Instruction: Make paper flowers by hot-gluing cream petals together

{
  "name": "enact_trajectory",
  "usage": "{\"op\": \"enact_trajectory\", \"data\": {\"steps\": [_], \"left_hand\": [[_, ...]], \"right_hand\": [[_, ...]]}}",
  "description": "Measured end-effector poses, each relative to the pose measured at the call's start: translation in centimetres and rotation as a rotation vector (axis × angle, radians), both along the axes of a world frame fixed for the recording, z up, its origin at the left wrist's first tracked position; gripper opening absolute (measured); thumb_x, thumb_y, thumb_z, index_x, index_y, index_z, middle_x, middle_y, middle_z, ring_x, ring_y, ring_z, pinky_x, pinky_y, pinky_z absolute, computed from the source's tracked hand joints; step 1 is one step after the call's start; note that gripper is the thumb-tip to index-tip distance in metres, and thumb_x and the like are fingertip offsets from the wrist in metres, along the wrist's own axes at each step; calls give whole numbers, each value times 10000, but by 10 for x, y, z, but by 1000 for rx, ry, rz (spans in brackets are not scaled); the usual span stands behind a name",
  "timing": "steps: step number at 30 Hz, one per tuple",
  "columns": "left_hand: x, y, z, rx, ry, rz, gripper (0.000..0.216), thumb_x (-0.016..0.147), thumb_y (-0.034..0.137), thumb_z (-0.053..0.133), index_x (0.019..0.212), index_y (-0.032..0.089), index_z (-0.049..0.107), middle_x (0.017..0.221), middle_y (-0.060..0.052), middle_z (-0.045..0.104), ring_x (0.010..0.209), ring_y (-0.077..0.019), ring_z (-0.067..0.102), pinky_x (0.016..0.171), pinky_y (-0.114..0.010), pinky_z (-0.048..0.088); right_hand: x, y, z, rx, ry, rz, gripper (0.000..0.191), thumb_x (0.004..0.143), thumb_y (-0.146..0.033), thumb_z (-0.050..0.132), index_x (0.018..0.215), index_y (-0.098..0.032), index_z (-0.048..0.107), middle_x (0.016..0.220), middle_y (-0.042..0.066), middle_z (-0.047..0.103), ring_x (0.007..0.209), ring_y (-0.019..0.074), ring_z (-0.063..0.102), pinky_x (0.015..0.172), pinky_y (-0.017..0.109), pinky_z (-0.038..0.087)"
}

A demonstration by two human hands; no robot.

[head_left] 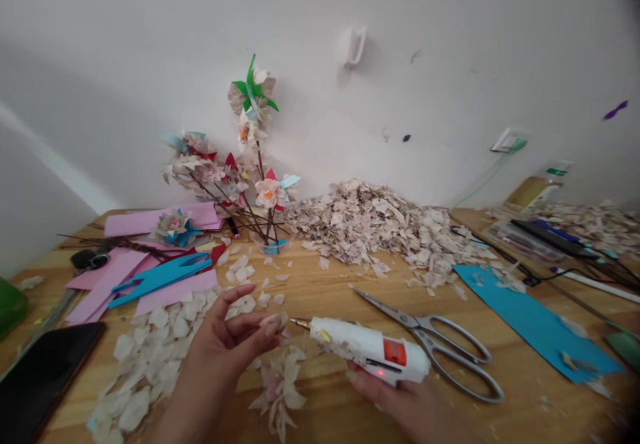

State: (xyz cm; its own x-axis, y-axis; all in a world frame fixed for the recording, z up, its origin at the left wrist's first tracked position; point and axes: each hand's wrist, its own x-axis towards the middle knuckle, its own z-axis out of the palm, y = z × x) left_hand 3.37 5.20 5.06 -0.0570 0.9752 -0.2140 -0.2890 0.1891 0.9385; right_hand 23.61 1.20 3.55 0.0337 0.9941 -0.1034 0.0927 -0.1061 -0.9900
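Note:
My right hand (pixel 400 401) is wrapped round a white glue gun (pixel 367 349) with an orange switch; its brass nozzle points left. Just off the nozzle tip, my left hand (pixel 227 341) pinches a small pale petal (pixel 273 321) between thumb and fingers, index finger raised. Below both hands a half-built pale paper flower (pixel 280 387) lies on the wooden table (pixel 320 291). Loose white petals (pixel 150 351) are spread to the left of my left hand.
Steel scissors (pixel 440 344) lie right of the glue gun. A big heap of pale scraps (pixel 380 224) sits at the back, beside a vase of paper flowers (pixel 250 164). Pink and blue paper (pixel 150 277) lies left, a black phone (pixel 40 377) near left, blue sheet (pixel 530 317) right.

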Motion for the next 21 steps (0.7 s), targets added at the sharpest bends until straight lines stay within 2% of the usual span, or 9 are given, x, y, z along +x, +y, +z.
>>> {"op": "enact_trajectory", "data": {"steps": [8, 11, 18, 21], "left_hand": [[2, -1, 1, 9, 21, -8, 660, 525, 223, 810, 1084, 182, 462, 663, -25, 753, 662, -187, 699, 617, -264, 556], [3, -2, 2, 7, 39, -5, 668, 522, 228, 810, 1087, 184, 458, 673, -31, 753, 678, -200, 702, 613, -266, 553], [3, -3, 2, 21, 34, 0, 684, 501, 247, 819, 1082, 187, 462, 672, -34, 755, 668, -205, 700, 610, -272, 551], [2, -2, 2, 17, 30, -5, 697, 492, 237, 824, 1086, 186, 462, 673, -35, 755, 667, -207, 701, 611, -273, 550]], "right_hand": [[-4, 0, 4, 7, 97, 11, 180, 565, -418, 754, 661, -271, 712, 711, 0, 719, 833, 270, 648, 825, 358, 501], [-5, 0, 5, 20, 96, 22, 194, 578, -428, 751, 677, -266, 713, 776, 9, 730, 859, 275, 651, 837, 365, 497], [-6, 0, 8, 6, 112, 18, 180, 581, -430, 744, 690, -288, 731, 769, -4, 740, 835, 279, 664, 812, 372, 515], [-5, 0, 7, -25, 81, 45, 284, 586, -470, 735, 781, -263, 738, 815, 25, 745, 866, 290, 659, 822, 388, 513]]}}
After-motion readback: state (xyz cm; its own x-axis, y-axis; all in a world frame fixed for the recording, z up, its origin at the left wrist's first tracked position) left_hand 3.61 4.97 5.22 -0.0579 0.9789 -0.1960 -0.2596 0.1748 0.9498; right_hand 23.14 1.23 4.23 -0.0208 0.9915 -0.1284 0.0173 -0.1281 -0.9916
